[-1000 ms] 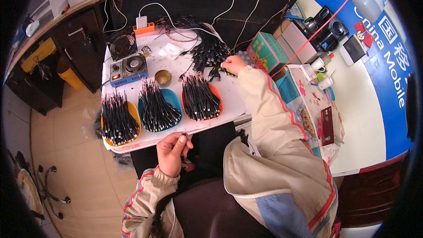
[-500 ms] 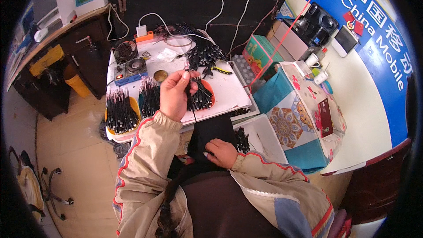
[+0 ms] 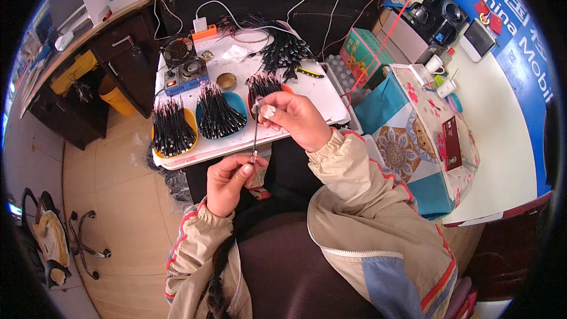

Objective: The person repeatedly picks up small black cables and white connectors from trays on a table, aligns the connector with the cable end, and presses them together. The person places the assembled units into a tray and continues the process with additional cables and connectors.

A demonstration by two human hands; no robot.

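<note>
A short black cable (image 3: 256, 133) runs upright between my hands, over the table's near edge. My left hand (image 3: 227, 184) pinches its lower end, where a pinkish tip shows between thumb and finger. Above, my right hand (image 3: 298, 121) grips the upper end; something white is wrapped on or stuck to its thumb. Bundles of similar black cables stand in a yellow tray (image 3: 194, 125), a blue tray (image 3: 241, 105) and an orange tray (image 3: 287, 88). My right hand partly covers the orange one.
On the white table (image 3: 319, 97) are a heap of black cables (image 3: 283, 53), yellow-black pliers (image 3: 309, 72), a round tin (image 3: 226, 81), a blue device (image 3: 186, 85) and a small fan (image 3: 178, 51). A cloth-covered stand (image 3: 396, 147) is at the right.
My left hand has come down and back from the trays toward my body. My right hand has risen from my lap to the cable's upper end. The view has shifted slightly.
</note>
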